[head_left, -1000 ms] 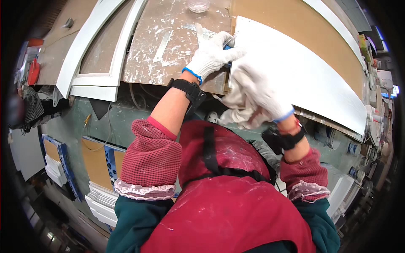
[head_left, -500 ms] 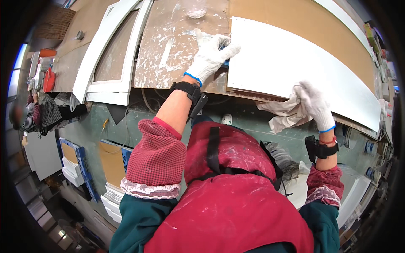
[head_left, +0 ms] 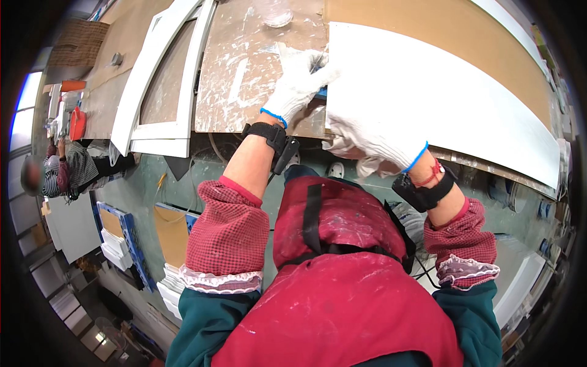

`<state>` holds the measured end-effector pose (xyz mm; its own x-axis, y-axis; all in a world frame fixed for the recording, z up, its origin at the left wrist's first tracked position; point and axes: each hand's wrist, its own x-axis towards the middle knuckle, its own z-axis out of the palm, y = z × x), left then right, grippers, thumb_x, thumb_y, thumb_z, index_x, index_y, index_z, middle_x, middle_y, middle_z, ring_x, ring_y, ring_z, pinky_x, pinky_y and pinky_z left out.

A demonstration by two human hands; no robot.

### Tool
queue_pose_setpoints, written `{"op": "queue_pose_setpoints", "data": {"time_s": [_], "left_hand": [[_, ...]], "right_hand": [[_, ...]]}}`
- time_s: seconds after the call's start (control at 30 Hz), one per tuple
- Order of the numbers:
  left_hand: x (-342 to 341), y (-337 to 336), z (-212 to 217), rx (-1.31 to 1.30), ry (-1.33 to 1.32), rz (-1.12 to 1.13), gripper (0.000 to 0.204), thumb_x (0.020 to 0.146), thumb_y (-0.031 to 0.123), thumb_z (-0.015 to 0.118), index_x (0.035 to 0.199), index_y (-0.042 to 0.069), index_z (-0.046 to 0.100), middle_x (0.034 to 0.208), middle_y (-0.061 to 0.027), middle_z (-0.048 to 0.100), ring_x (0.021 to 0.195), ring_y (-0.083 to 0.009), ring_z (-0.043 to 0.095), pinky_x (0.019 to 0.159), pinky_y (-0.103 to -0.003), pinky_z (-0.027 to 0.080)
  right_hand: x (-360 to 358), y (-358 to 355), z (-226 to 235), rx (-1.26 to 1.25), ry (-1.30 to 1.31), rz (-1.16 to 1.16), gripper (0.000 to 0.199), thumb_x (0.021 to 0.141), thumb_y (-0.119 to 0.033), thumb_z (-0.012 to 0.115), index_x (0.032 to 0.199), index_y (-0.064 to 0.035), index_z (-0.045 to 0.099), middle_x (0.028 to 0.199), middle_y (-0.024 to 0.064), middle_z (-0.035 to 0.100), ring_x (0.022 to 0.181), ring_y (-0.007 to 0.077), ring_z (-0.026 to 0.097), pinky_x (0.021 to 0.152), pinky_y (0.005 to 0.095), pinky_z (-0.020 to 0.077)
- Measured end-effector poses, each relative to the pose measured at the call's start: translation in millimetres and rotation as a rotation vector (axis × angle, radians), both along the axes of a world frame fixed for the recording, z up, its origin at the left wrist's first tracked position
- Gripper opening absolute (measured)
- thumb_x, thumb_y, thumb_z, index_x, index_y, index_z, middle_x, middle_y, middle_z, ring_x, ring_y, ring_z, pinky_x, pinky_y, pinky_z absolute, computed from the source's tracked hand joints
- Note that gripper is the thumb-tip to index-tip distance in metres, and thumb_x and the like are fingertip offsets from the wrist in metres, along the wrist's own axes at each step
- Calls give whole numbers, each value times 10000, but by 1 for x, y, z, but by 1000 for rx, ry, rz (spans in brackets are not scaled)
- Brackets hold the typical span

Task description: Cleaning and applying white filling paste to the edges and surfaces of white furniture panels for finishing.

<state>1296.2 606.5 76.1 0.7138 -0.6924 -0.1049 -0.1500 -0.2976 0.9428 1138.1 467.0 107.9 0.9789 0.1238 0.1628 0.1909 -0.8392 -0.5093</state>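
A long white panel (head_left: 440,92) lies along the bench in front of me. At its left end is my left hand (head_left: 299,76), in a white glove, fingers curled; whatever they grip is mostly hidden. A bit of a blue object (head_left: 322,93) shows below the fingers, against the panel's end. My gloved right hand (head_left: 373,137) is at the panel's near left corner, closed on a crumpled off-white cloth (head_left: 367,165) that hangs below the bench edge.
Left of the hands the brown bench top (head_left: 235,79) is streaked with white paint. A white frame (head_left: 180,92) lies farther left, overhanging the edge. A clear container (head_left: 276,15) stands at the back. Another person (head_left: 64,168) is at far left; stacked white boards (head_left: 116,249) sit below.
My right hand has moved left along the panel's near edge, taking the cloth to the left corner. My left hand stays by the panel's left end.
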Motion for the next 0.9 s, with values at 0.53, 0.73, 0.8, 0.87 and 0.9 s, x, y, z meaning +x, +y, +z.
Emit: {"op": "queue_pose_setpoints", "data": {"time_s": [0.53,0.73,0.8,0.87,0.9], "left_hand": [[-6,-2,-5,-205,100,75,408,828,339,711,951,-40,626,849,-73,617,799,-129,544,722,-282,456],[-1,1,-8,-126,42,29,447,823,378,711,962,-38,623,832,-76,603,787,-139,540,730,-293,456],[4,1,-12,-94,-14,27,432,846,344,699,1034,-32,598,901,-58,601,828,-126,537,758,-279,454],[5,8,-19,-57,-67,29,426,869,310,686,1106,-26,572,970,-41,600,868,-112,534,786,-266,452],[2,4,-16,-41,-54,28,436,871,308,684,1121,-30,570,982,-48,604,880,-115,539,793,-265,454]], "right_hand": [[4,9,8,72,-47,39,205,931,-246,568,1030,-97,668,871,85,660,756,211,629,660,341,508],[2,7,-19,221,-109,153,288,977,-282,509,1046,-37,642,840,58,662,713,120,617,562,261,480],[-8,-2,-10,290,129,57,300,974,-298,512,1026,-31,640,828,52,662,697,120,614,557,261,475],[-8,0,0,142,94,67,261,967,-261,537,1017,-20,623,813,59,661,670,119,612,537,253,469],[-9,2,-7,136,5,91,240,974,-240,514,1055,-30,598,795,75,642,658,154,615,564,280,487]]}}
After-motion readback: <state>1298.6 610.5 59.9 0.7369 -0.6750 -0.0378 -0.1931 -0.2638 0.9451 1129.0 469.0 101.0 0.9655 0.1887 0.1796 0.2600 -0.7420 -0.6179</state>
